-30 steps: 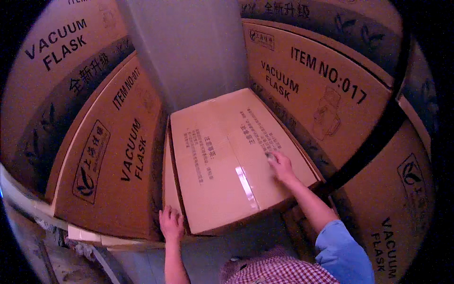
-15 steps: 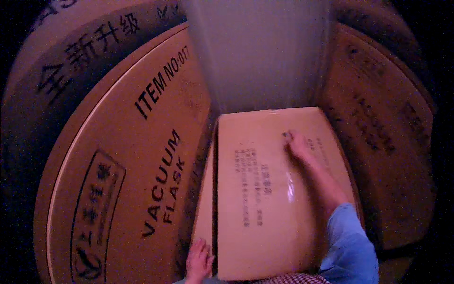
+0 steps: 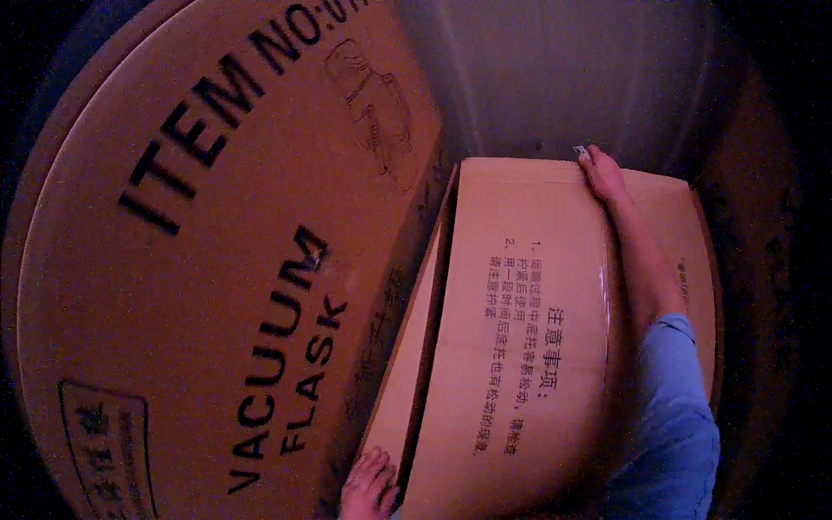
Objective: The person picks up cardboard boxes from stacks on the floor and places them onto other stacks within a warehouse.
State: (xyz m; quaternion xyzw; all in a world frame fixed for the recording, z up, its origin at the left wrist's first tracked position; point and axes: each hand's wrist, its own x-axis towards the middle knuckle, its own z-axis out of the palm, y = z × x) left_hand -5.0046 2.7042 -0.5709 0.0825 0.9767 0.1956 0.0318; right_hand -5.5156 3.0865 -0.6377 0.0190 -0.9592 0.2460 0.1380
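Note:
A brown cardboard box with printed text on its top lies in front of me. A glossy line, which looks like clear tape, runs along its middle. My right hand is at the box's far edge, its fingers closed on a small shiny object whose kind I cannot make out. My right forearm, in a blue sleeve, reaches over the box top. At the lower left, my left hand lies with fingers stretched on a narrow cardboard strip beside the box's left edge.
A large printed carton rises close on the left, marked with a line drawing and a frame. Behind the box stands a smooth grey upright surface. Another brown carton is in dim light at the right.
My right hand has moved away from me, from over the box top to its far edge, still holding the small object. My view is closer to the box. My left hand stays beside it.

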